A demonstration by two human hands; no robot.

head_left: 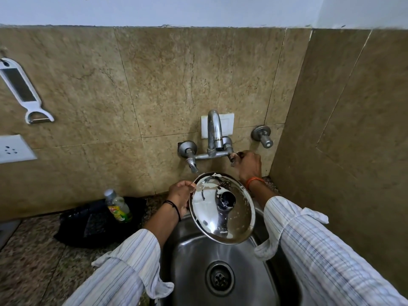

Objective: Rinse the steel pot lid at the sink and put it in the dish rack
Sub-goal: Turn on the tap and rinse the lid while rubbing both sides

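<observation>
My left hand [180,194] pinches the rim of the steel pot lid [223,208], fingers curled shut on its edge, holding it tilted over the sink [192,261], below the spout [213,127], so suds should run off; my right hand [248,165], beyond the lid, closes round the tap handle [233,157]; soap streaks the lid; the sink beneath my fingers looks empty; no dish rack shows.
</observation>
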